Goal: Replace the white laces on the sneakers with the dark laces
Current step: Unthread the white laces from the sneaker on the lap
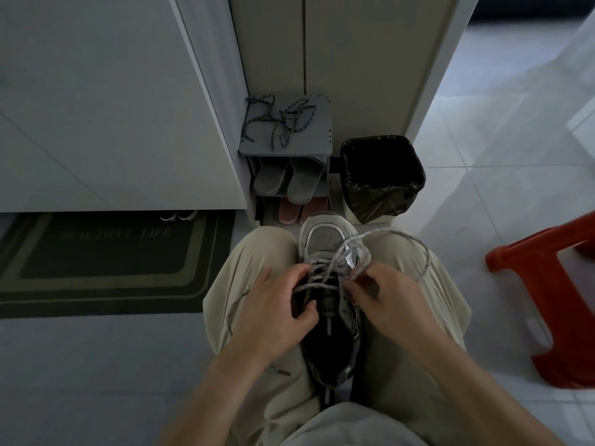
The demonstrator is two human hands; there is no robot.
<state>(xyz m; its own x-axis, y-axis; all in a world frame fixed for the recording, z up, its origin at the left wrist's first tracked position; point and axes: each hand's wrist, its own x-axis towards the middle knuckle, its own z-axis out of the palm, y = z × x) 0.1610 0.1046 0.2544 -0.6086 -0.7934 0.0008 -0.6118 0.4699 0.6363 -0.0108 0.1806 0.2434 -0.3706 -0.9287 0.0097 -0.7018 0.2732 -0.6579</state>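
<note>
White lace [317, 284] sits half-threaded in the sneaker [323, 239]; my left hand [273, 310] grips it, right hand [386, 297] pinches lace; dark laces [283, 120] lie unused upper centre.

Both bare forearms are extended from the lower edge of the frame and brought together toward its centre. The left hand [277, 304] is held back-up just left of centre, its fingers curled over the near side of the sneaker [323, 239] and its thumb hooked at the collar. The right hand [386, 297] is held back-up just right of centre, fingers curled, with the white lace [309, 286] pinched at the fingertips.
</note>
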